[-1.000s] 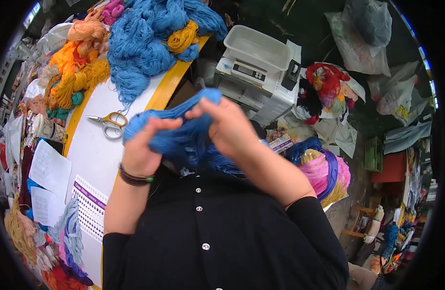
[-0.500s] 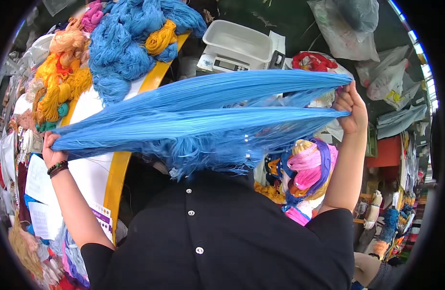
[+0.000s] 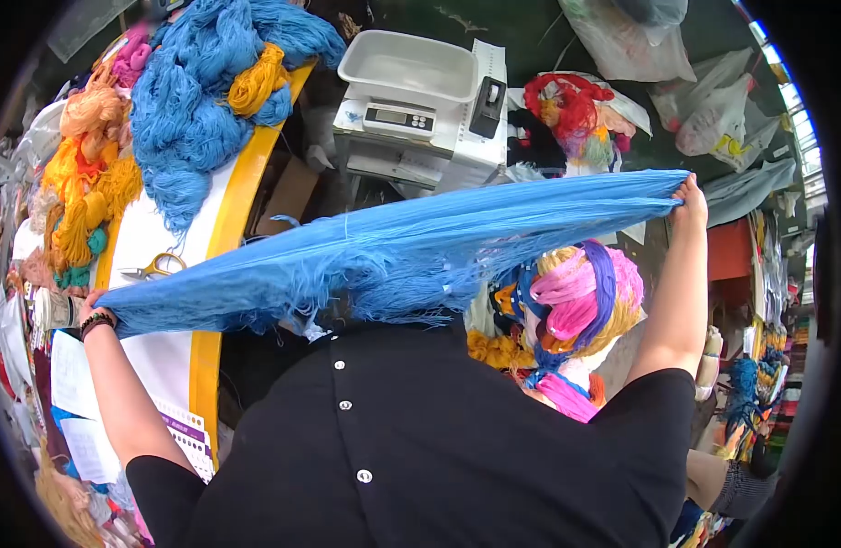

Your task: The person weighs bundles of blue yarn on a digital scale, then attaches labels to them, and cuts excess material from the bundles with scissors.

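A large hank of blue yarn is stretched taut across my body, its loose strands hanging below the middle. My left hand is closed on its left end, over the white table. At the other end my right hand grips the yarn, arm held out and higher than the left. A pair of scissors with yellow handles lies on the white tabletop, just beyond the hank near my left hand.
Piled blue yarn and orange and yellow hanks cover the table's far part. A digital scale with a white tray stands ahead. Pink and purple yarn bulges by my right side. Plastic bags lie at the back right.
The hank was spread into two separated bands; now it is drawn together into one tighter band. My right hand has moved outward and lower. The scissors have come into sight.
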Tool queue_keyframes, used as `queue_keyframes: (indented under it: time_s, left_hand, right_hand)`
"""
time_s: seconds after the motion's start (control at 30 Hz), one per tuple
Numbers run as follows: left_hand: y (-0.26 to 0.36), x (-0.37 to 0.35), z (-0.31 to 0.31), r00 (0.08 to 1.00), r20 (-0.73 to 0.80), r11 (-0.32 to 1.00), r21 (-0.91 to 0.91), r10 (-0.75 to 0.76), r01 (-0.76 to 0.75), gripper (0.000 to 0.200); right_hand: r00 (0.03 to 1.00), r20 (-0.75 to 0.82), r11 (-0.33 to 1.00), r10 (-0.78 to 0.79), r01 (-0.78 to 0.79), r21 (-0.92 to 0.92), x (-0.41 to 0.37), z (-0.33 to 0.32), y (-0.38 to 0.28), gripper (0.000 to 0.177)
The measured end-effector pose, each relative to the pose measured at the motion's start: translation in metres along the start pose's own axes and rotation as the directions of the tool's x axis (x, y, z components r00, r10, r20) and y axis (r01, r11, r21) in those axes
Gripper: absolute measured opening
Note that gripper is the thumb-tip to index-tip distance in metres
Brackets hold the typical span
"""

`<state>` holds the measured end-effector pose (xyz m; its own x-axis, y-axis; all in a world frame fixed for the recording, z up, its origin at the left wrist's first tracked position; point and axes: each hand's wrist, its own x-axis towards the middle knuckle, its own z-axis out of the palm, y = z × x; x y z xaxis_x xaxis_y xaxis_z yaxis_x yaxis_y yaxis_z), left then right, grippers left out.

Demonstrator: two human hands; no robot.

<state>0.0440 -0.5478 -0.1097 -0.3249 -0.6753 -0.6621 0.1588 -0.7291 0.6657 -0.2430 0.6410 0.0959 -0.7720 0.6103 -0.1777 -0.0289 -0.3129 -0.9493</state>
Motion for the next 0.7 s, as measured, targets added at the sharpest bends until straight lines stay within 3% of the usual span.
queue_keyframes:
  time_s: [0.07, 0.1, 0.13, 0.17, 0.2, 0.23, 0.27, 0.3, 0.33, 0.37, 0.4, 0.43, 0.53, 0.57, 0.6, 0.67, 0.7]
  left_hand:
    - [0.003, 0.006, -0.017, 0.996, 0.025, 0.995, 0.047, -0.088, 0.086, 0.021]
    - [0.017, 0.021, -0.017, 0.965, 0.261, 1.000, -0.001, 0.016, -0.017, 0.025]
    - [0.049, 0.025, -0.021, 0.869, 0.478, 0.992, -0.072, 0.125, -0.103, 0.030]
    - [0.046, 0.012, -0.035, 0.868, 0.482, 0.993, -0.070, 0.119, -0.098, 0.030]
    - [0.053, 0.001, -0.030, 0.929, 0.295, 0.975, -0.057, 0.224, -0.217, 0.028]
    - [0.044, -0.029, -0.008, 0.939, 0.097, 0.944, -0.018, 0.329, -0.329, 0.026]
    - [0.030, -0.055, 0.005, 0.903, 0.253, 0.925, 0.062, 0.348, -0.374, 0.013]
    - [0.044, -0.036, 0.007, 0.858, 0.459, 0.973, -0.102, 0.232, -0.209, 0.007]
    - [0.058, -0.017, 0.012, 0.741, 0.655, 0.975, -0.222, 0.151, -0.002, 0.011]
    - [0.020, -0.099, 0.066, 0.797, 0.601, 0.903, -0.374, 0.061, 0.213, 0.018]
    - [-0.009, -0.152, 0.101, 0.702, 0.713, 0.886, -0.316, -0.014, 0.339, 0.018]
    - [-0.034, -0.195, 0.125, 0.586, 0.806, 0.859, -0.240, -0.084, 0.453, 0.018]
    - [-0.110, -0.331, 0.176, 0.481, 0.865, 0.935, -0.043, -0.142, 0.353, 0.022]
    - [-0.127, -0.352, 0.181, 0.470, 0.871, 0.955, 0.000, -0.146, 0.297, 0.020]
    - [-0.144, -0.368, 0.182, 0.399, 0.893, 0.942, 0.074, -0.209, 0.327, 0.019]
    - [-0.180, -0.397, 0.183, 0.462, 0.853, 0.959, 0.142, -0.244, 0.244, 0.020]
    - [-0.202, -0.405, 0.180, 0.487, 0.829, 0.949, 0.152, -0.275, 0.276, 0.019]
  right_hand:
    - [0.988, -0.091, 0.990, -0.129, 0.122, -0.076, 0.017, -0.018, -0.007, 0.023]
    - [0.976, -0.075, 0.976, -0.205, 0.199, -0.085, 0.049, -0.049, -0.011, 0.015]
    - [0.913, -0.271, 0.950, -0.305, 0.269, -0.161, 0.040, -0.052, -0.018, 0.020]
    - [0.884, -0.251, 0.911, -0.394, 0.341, -0.232, 0.044, -0.070, -0.030, 0.026]
    - [0.848, -0.277, 0.878, -0.452, 0.369, -0.304, 0.035, -0.069, -0.040, 0.026]
    - [0.865, -0.158, 0.844, -0.476, 0.399, -0.358, 0.036, -0.073, -0.048, 0.024]
    - [0.897, -0.017, 0.830, -0.442, 0.401, -0.388, 0.030, -0.065, -0.052, 0.023]
    - [0.911, 0.122, 0.814, -0.395, 0.408, -0.414, 0.012, -0.046, -0.051, 0.022]
    - [0.929, 0.205, 0.819, -0.307, 0.368, -0.440, 0.002, -0.028, -0.046, 0.020]
    - [0.925, 0.244, 0.798, -0.292, 0.376, -0.471, -0.032, 0.005, -0.040, 0.020]
    - [0.897, 0.368, 0.811, -0.244, 0.397, -0.430, -0.058, 0.027, -0.034, 0.021]
    - [0.889, 0.393, 0.797, -0.236, 0.408, -0.444, -0.088, 0.050, -0.031, 0.021]
    - [0.765, 0.493, 0.728, -0.416, 0.604, -0.323, -0.145, 0.098, -0.043, 0.026]
    - [0.726, 0.507, 0.702, -0.464, 0.651, -0.289, -0.154, 0.110, -0.052, 0.026]
    - [0.724, 0.493, 0.731, -0.482, 0.643, -0.229, -0.165, 0.123, -0.062, 0.025]
    - [0.699, 0.521, 0.776, -0.490, 0.622, -0.105, -0.186, 0.147, -0.085, 0.024]
    - [0.657, 0.553, 0.772, -0.512, 0.634, -0.038, -0.188, 0.156, -0.096, 0.024]
